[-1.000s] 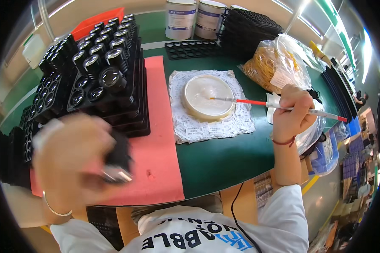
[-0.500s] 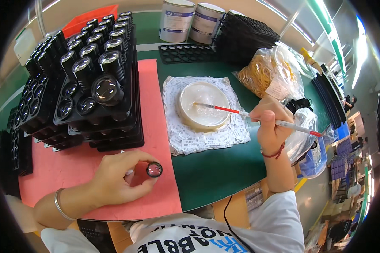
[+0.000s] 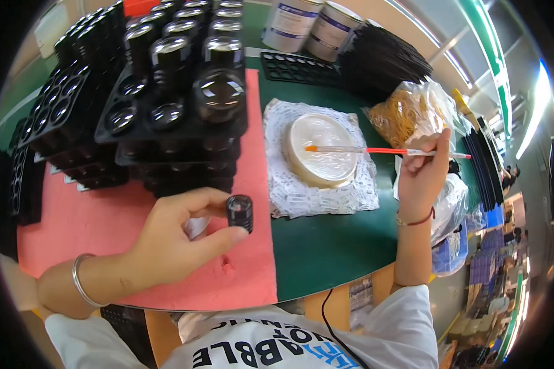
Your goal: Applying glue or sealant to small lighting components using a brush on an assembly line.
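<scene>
Between the thumb and fingers of my left hand [image 3: 178,237] stands a small black lens barrel [image 3: 240,213], held over the pink mat. Something white, partly hidden, shows inside that hand's curl. My right hand [image 3: 423,175] pinches a thin paintbrush [image 3: 385,150] with a red and clear handle. The brush lies nearly level, its orange tip over a round white dish [image 3: 300,171]; whether it touches the dish's contents I cannot tell. Under the dish is a white printed sheet [image 3: 277,197].
Stacked black trays [image 3: 178,144] of shiny lens barrels rise at the left on the pink mat [image 3: 252,264]. Behind are white cans [image 3: 291,24], a flat black tray [image 3: 298,67] and a dark tray stack [image 3: 381,61]. A bag of yellow rubber bands [image 3: 406,114] sits at right.
The lens barrel has been turned from end-on to nearly upright and shifted slightly right. My right hand has rotated, bringing the brush almost level. The whole view has shifted.
</scene>
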Tool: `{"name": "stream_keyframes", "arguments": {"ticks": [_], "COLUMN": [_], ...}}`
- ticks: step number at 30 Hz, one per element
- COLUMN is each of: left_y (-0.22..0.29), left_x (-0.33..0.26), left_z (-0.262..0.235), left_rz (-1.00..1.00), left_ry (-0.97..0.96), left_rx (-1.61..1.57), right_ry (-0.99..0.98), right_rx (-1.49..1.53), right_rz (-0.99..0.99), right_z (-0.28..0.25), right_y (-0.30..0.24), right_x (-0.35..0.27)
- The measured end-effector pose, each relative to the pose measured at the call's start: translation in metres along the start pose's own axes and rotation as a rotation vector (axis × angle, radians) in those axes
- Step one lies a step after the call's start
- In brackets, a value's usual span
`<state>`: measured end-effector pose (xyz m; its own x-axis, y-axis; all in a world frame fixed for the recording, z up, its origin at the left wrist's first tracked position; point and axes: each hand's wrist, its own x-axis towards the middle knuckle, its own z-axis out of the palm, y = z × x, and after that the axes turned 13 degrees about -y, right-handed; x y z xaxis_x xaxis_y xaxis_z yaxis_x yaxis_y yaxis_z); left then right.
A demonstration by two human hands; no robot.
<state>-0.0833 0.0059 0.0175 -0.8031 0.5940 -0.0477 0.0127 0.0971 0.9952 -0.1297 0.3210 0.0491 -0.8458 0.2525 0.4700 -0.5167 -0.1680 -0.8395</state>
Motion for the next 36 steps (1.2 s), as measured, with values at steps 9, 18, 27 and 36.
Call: {"name": "stream_keyframes", "arguments": {"ticks": [9,18,27,36], "left_y": [0.0,0.002,-0.009,-0.003], "left_x": [-0.004,-0.005,-0.002,-0.003], "left_z": [-0.006,-0.009,-0.005,-0.005], "left_rz": [-0.023,-0.097,-0.022,-0.016], "left_ry": [-0.025,-0.062,-0.012,-0.052], "left_rx": [-0.096,-0.127,-0.136,-0.311], "right_ry": [-0.531,-0.633,-0.341,-0.085], "right_rx": [0.192,0.109,0.285,0.384], "right_rz": [0.123,0.076,0.196,0.326], "right_z": [0.006,0.006,0.009,0.007], "right_y": [0.006,0.01,0.007,0.009], "right_x": [-0.023,-0.028,-0.02,-0.008]}}
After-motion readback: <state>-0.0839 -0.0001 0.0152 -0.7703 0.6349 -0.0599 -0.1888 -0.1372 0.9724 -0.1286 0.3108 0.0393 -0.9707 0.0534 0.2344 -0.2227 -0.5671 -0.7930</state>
